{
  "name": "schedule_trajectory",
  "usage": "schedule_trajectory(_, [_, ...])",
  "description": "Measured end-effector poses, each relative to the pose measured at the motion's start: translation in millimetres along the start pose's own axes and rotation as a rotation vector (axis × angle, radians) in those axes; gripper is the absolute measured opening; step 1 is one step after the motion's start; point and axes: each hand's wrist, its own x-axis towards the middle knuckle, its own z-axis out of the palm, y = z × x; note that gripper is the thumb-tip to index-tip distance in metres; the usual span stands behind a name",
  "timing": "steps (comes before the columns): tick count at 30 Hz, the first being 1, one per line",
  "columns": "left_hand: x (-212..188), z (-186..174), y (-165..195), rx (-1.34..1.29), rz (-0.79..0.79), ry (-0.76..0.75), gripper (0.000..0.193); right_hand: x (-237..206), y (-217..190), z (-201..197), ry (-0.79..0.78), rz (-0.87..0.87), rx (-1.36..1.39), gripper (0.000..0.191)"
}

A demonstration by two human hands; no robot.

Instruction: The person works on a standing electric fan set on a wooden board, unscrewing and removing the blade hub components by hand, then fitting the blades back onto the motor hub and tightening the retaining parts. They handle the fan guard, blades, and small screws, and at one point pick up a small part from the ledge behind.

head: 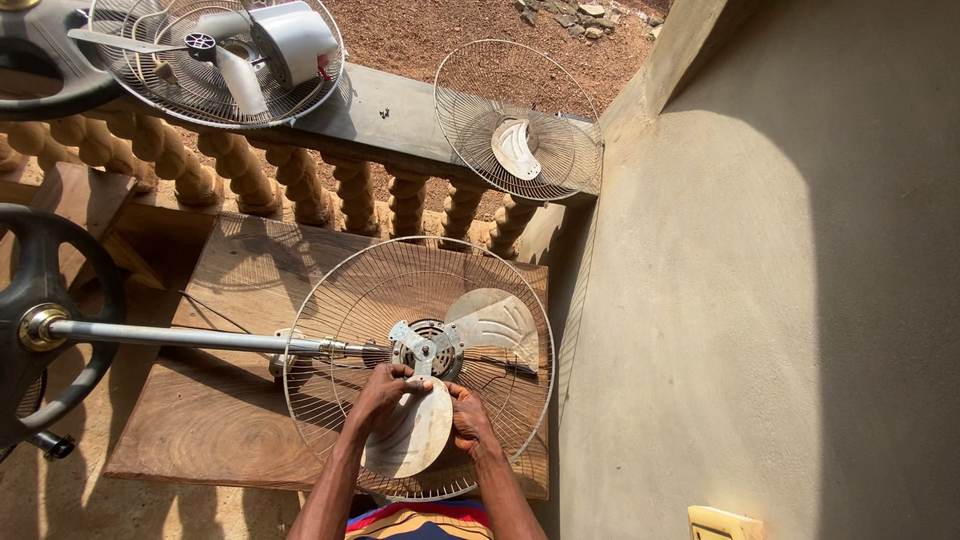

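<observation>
A fan lies on its side on a wooden table [220, 420], its rear wire guard [330, 300] facing up. At the centre sits the metal blade hub [427, 348] over the motor. One metal blade [497, 320] points to the upper right. A second metal blade [415, 435] points toward me. My left hand [382, 392] grips this blade's left edge near the hub. My right hand [466, 415] holds its right edge. The fan's pole [180, 338] runs left to a round black base [45, 325].
A balustrade ledge [390, 110] at the back carries a loose wire guard [517, 120] and another guard with a white motor housing [290, 40]. A plastered wall [780, 300] rises on the right. Gravel ground lies beyond the ledge.
</observation>
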Motion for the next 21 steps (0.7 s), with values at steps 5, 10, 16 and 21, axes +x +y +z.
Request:
schedule_trajectory(5, [0.3,0.3,-2.4,-0.063,0.003,-0.016,0.031,-2.9,-0.5,1.7,-0.015,0.006,0.007,0.027])
schedule_trajectory(10, [7.4,-0.6,-10.0,-0.088,-0.005,-0.017,0.028,2.8,-0.4,-1.8,-0.083,0.017,0.017,0.030])
schedule_trajectory(16, [15.3,-3.2,-17.7,-0.032,0.092,-0.044,0.024,6.3,-0.1,-5.4,-0.048,0.061,-0.023,0.033])
schedule_trajectory(21, [11.1,-1.4,-15.7,-0.091,0.065,-0.034,0.028,7.3,-1.3,-5.6,-0.112,0.083,-0.027,0.035])
